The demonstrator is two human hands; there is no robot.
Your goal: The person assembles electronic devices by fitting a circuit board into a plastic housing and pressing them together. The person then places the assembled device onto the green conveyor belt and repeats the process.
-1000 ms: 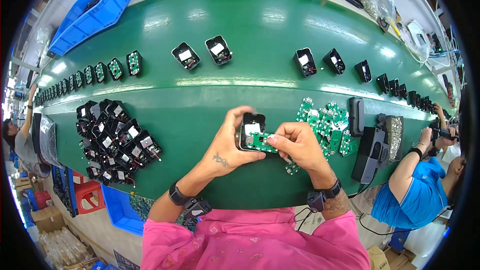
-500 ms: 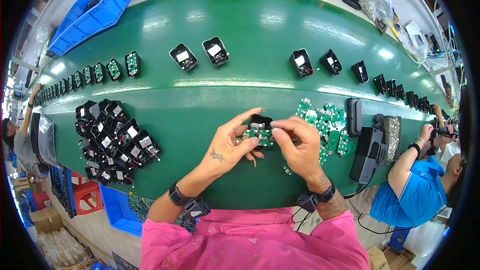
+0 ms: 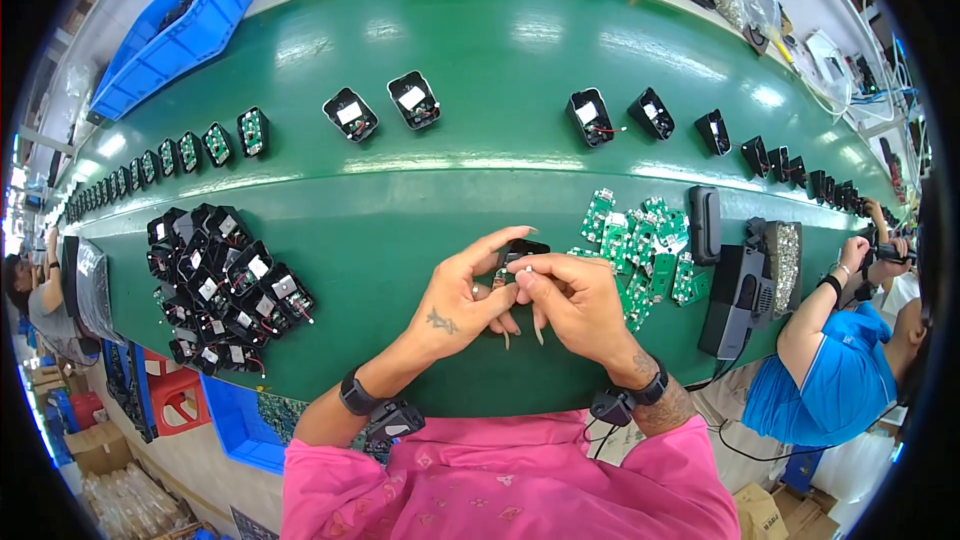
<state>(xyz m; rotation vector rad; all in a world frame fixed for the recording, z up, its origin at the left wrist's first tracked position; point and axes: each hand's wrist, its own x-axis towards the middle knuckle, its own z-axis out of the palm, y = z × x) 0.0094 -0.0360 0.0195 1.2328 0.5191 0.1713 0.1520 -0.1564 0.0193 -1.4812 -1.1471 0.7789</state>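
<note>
Between my hands is a black plastic housing (image 3: 528,248), mostly covered by fingers. My left hand (image 3: 447,302) is closed around it from the left side. My right hand (image 3: 582,312) is in a pinch over the housing, thumb and forefinger together at a tiny whitish piece too small to name. No green circuit board shows between my fingers. To the right of my right hand lies a loose heap of green circuit boards (image 3: 664,270). At left is a pile of black housings (image 3: 240,280) with white labels and thin wires.
Across the green table (image 3: 460,200) runs a row of housings, boards showing in the left ones (image 3: 253,130), white labels in several others (image 3: 590,116). A dark grey box-shaped device (image 3: 735,300) stands at right. A blue crate (image 3: 185,30) sits far left. Co-workers sit at both ends.
The green board held over the housing is no longer visible between my hands. My right fingers have moved left and closed into a pinch over the housing. The view has shifted slightly.
</note>
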